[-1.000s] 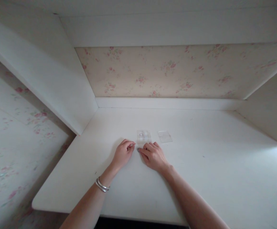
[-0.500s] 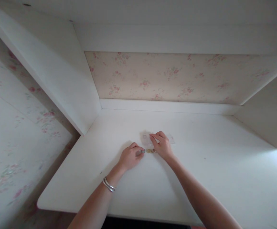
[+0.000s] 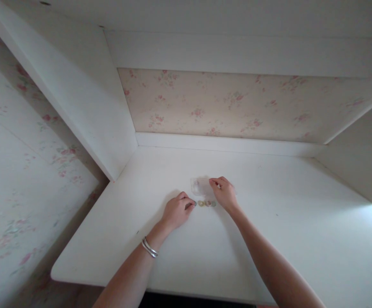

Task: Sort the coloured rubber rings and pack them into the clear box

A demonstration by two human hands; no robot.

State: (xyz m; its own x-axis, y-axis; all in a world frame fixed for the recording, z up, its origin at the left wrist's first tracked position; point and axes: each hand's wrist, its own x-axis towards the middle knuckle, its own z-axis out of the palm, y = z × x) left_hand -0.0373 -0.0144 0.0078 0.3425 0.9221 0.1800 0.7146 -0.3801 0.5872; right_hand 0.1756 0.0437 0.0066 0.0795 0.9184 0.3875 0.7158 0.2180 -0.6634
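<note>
Though blurred — beads [image 3: 206, 203] between hands.

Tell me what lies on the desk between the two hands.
Head view: between the left hand and right hand lies a short row of small round beads; a clear plastic case sits just behind.

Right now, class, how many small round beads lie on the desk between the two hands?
3 clearly show: the beads lie in a short row on the white desk, between the left hand and right hand. A fourth may sit under the left fingertips.
</note>
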